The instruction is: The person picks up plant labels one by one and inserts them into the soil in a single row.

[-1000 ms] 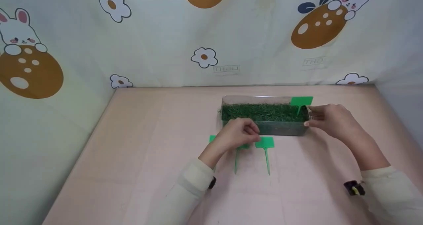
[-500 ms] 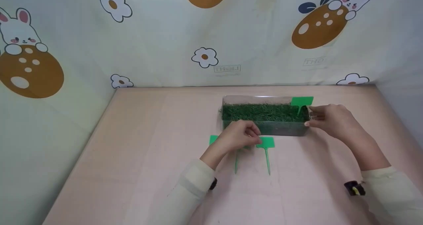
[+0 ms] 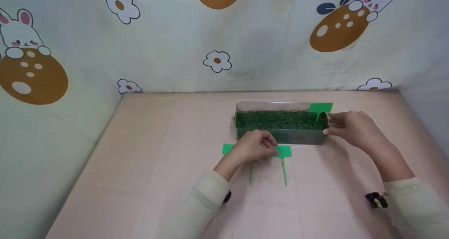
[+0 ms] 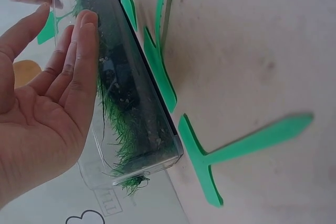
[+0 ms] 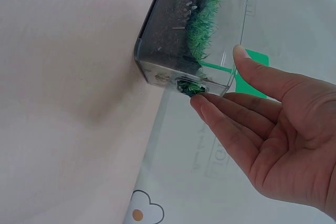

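Note:
A clear rectangular planter box holds dark fill under green grass. One green T-shaped plant label stands in the grass at the right end. Three more lie before the box: a left label, a middle one partly hidden by my left hand, and a right label. My left hand hovers over them, fingertips overlapping the right label's edge; the left wrist view shows loosely extended fingers holding nothing. My right hand touches the box's right end with nearly straight fingers, thumb at the rim.
The box stands on a pale pink tabletop, toward its back right. A cloth backdrop with printed rabbits, flowers and brown shapes rises behind the table and along its sides.
My left hand has moved slightly down and right, covering more of the middle label and reaching the right label's edge. My right hand and the box have stayed put.

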The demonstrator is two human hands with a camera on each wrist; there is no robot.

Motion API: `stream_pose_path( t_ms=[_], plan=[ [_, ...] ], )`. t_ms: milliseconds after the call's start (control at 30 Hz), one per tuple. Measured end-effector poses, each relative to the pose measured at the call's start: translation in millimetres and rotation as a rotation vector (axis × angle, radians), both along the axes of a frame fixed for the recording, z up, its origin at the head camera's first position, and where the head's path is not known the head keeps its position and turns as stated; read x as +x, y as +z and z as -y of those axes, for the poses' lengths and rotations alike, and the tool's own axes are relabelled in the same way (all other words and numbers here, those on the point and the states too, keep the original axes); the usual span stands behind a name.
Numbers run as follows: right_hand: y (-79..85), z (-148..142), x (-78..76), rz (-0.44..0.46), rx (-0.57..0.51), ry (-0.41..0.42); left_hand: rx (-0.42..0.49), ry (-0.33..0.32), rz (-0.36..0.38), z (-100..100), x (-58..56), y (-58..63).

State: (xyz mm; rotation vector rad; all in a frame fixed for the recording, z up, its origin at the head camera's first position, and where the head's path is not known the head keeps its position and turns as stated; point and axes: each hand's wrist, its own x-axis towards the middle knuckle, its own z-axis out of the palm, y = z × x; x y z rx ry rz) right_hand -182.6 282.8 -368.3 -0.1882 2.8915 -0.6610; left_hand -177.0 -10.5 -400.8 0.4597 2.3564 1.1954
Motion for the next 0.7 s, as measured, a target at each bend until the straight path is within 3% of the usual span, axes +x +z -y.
stream_pose_path(
  t_ms=[700],
  plan=[
    [0.4, 1.6, -0.6, 0.0, -0.011, -0.006, -0.044, -0.01, 0.005, -2.3, 0.2, -5.0]
  ],
)
